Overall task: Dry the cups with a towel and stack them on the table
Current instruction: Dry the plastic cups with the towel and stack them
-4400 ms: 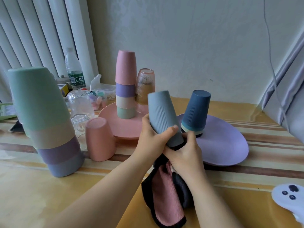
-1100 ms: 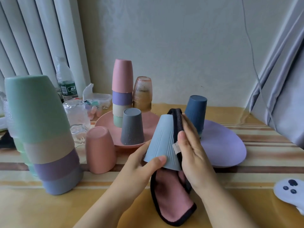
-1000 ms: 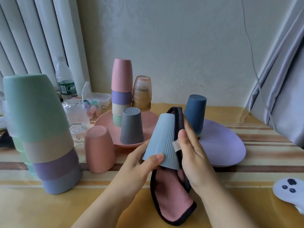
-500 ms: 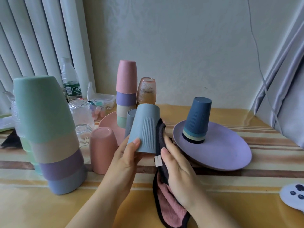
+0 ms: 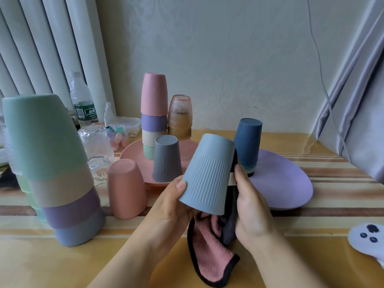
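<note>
Nearest me at six o'clock, the pink towel (image 5: 209, 248) with its black edge hangs down over the table (image 5: 62, 265). My right hand (image 5: 251, 208) grips its upper part and presses it against the right side of the light blue ribbed cup (image 5: 207, 173). My left hand (image 5: 172, 202) holds that cup upside down and tilted, thumb on its ribbed wall, clear of the table. At nine o'clock a stack of cups (image 5: 52, 169) stands close by. Further off at eleven o'clock, a grey cup (image 5: 167, 159) sits inverted on the pink plate (image 5: 133, 152). At one o'clock, a dark blue cup (image 5: 247, 142) tops a small stack on the purple plate (image 5: 284, 183).
</note>
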{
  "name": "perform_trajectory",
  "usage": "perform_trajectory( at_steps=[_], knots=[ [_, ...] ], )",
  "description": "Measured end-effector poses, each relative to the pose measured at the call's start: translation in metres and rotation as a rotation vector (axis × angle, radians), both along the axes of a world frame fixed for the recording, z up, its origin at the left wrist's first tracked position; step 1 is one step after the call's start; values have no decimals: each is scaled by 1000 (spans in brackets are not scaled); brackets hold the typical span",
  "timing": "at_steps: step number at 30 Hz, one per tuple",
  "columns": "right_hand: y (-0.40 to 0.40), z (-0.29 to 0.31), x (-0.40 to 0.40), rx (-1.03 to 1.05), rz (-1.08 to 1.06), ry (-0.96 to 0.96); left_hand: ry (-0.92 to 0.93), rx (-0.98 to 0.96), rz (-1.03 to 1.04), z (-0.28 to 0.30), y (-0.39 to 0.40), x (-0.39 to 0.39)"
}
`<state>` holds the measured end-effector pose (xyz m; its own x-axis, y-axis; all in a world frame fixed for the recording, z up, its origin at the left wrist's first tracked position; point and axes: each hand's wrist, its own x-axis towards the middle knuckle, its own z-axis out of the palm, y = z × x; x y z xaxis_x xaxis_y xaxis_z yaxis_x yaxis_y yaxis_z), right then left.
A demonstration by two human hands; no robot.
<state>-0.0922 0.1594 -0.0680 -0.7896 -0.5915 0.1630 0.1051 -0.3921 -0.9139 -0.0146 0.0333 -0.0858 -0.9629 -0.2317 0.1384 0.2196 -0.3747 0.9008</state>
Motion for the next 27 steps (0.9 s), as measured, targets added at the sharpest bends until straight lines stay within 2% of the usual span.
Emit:
perform_trajectory(
  at_steps=[3,6,8,12,14,18,22,27],
  knots=[
    [3,0,-1,4,-83,166,-82,-91,296,-1,-2,-2],
    [0,-4,-3,65,-150,277,-36,-254,500,0,3,0],
    [-5,-6,-2,112,-173,295,-18,-438,543,0,8,3],
    [-5,-1,1,125,-164,302,-51,-674,482,-3,14,4],
    [-4,0,8,170,-125,375,-51,-622,495,1,17,2],
    [-15,-11,24,321,-2,580,-48,-310,555,12,0,4],
    [-18,-14,25,367,-41,675,-46,-296,463,12,-5,7],
    [-10,-2,14,335,-115,625,-52,-420,280,9,3,4]
  ],
)
